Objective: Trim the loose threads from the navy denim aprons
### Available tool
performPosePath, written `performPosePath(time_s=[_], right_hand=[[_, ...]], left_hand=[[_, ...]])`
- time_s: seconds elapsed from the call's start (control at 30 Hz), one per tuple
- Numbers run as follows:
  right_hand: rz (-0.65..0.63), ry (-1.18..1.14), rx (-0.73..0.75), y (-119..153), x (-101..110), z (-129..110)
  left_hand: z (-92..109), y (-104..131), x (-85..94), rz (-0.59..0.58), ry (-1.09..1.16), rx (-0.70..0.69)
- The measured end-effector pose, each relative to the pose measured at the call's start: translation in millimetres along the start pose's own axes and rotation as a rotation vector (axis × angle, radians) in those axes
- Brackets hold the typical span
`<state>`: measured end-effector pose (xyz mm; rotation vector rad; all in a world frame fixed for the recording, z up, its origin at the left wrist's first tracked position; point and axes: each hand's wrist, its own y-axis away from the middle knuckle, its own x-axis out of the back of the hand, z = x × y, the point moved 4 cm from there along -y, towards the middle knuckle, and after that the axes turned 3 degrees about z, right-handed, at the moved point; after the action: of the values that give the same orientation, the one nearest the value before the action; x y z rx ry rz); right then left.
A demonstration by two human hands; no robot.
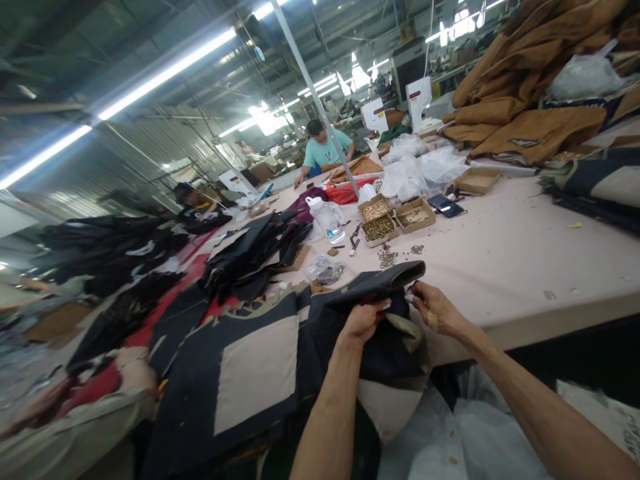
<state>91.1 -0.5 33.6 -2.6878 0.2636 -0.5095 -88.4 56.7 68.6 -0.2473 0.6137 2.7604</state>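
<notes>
A dark navy garment piece (360,288) with a beige patch hangs over the table's front edge before me. My left hand (367,321) grips its folded cloth, thumb on top. At the right end of the fold, my right hand (434,308) pinches the cloth's edge; something small and whitish shows at the fingertips, too small to name. A tan strip is wrapped round a finger of that hand. More dark cloth with a large beige panel (257,373) lies to the left, partly under the held piece.
Small boxes of metal fittings (379,229), loose rings (387,257), a phone (446,205) and a clear plastic jug (326,219) stand farther back. Dark cut pieces (250,253) lie left, brown garments (530,120) right. A person (325,150) works across the table.
</notes>
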Motion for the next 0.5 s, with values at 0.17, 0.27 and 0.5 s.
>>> performPosePath(time_s=[0.17,0.27,0.5], right_hand=[[0.01,-0.035,-0.034,2,0,0],[0.002,-0.137,-0.11,3,-3,11],[-0.095,-0.385,-0.241,-2,-9,36]], left_hand=[[0,3,-5.4,-0.009,0.02,-0.001],[-1,4,-8.0,-0.012,0.027,0.006],[-14,-2,-4.0,0.016,0.031,0.004]])
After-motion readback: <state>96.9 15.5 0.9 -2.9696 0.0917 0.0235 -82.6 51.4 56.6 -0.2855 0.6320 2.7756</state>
